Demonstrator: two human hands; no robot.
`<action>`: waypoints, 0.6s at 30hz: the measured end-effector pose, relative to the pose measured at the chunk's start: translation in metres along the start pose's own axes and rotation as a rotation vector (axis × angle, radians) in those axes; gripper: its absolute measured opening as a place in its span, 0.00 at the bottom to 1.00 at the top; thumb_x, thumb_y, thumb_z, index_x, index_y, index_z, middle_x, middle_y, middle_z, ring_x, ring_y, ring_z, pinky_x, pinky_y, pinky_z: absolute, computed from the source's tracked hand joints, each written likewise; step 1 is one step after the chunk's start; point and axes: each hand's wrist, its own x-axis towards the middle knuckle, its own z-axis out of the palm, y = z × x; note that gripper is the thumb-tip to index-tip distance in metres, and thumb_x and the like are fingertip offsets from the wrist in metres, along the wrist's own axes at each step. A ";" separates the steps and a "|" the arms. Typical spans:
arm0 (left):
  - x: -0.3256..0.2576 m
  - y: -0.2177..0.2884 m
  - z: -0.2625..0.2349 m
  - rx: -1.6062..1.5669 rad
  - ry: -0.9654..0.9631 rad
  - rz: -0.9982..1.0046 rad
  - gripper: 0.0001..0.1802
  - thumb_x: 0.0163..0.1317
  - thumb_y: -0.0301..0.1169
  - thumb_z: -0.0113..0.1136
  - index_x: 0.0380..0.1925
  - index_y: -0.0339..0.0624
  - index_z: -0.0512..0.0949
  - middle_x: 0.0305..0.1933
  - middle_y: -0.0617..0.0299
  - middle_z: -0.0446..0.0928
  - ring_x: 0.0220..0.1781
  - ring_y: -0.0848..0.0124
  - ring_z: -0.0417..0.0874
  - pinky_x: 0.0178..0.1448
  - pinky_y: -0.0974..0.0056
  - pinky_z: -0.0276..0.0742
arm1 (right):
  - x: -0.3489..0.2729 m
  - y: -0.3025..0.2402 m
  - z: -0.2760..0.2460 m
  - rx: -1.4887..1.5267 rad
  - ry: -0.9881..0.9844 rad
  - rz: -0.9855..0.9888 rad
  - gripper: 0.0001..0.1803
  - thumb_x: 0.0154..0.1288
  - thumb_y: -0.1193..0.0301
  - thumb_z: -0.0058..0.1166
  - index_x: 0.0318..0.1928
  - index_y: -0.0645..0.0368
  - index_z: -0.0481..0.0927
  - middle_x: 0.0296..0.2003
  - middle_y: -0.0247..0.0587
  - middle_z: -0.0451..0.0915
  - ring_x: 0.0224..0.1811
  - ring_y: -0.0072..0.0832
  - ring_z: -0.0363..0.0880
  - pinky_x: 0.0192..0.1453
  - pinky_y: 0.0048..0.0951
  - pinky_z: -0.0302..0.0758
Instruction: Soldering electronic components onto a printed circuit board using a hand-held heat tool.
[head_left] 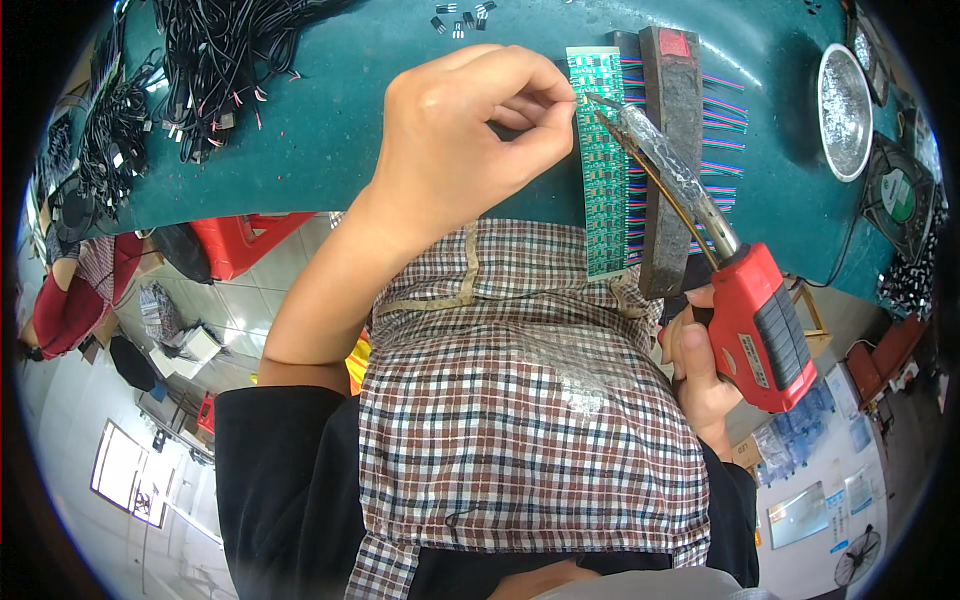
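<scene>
My left hand is raised over the table's near part, thumb and forefinger pinched together at the left edge of a long green circuit board. What the fingertips pinch is too small to make out. My right hand is wrapped round a red and black soldering gun. Its iron slants up and left, with the tip at the upper part of the board, close to my left fingertips. A thin feed tube runs beside the iron. Across the thin coloured wires on the board's right side lies a dark heavy bar.
Bundles of black cables lie at the far left of the green table. Several small black components are scattered at the back. A round metal dish and a fan stand right. A red stool is below left.
</scene>
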 end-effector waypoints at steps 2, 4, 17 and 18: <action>0.000 0.000 0.000 -0.005 -0.004 -0.002 0.06 0.52 0.17 0.67 0.32 0.33 0.83 0.33 0.60 0.84 0.33 0.75 0.87 0.38 0.73 0.85 | 0.000 0.000 -0.001 -0.003 -0.006 0.000 0.13 0.68 0.72 0.56 0.46 0.67 0.71 0.17 0.30 0.65 0.13 0.16 0.59 0.21 0.23 0.61; 0.000 -0.001 0.000 -0.007 -0.011 -0.002 0.06 0.52 0.16 0.67 0.32 0.33 0.83 0.33 0.60 0.84 0.33 0.75 0.87 0.37 0.73 0.85 | 0.001 -0.001 -0.001 -0.008 -0.012 0.001 0.13 0.68 0.72 0.56 0.46 0.67 0.71 0.17 0.30 0.65 0.13 0.16 0.60 0.21 0.23 0.61; 0.002 -0.003 0.000 -0.019 -0.010 0.007 0.06 0.51 0.16 0.67 0.30 0.34 0.82 0.30 0.62 0.83 0.31 0.78 0.86 0.36 0.75 0.83 | 0.005 -0.006 0.001 0.119 -0.036 0.058 0.10 0.66 0.73 0.56 0.40 0.66 0.72 0.19 0.34 0.67 0.14 0.18 0.61 0.20 0.24 0.63; 0.002 -0.003 0.000 -0.013 -0.008 0.017 0.06 0.51 0.16 0.67 0.30 0.34 0.82 0.30 0.62 0.83 0.31 0.78 0.86 0.36 0.75 0.83 | 0.005 -0.005 -0.001 0.101 -0.062 0.053 0.10 0.66 0.73 0.57 0.39 0.66 0.71 0.20 0.34 0.67 0.14 0.18 0.61 0.21 0.24 0.63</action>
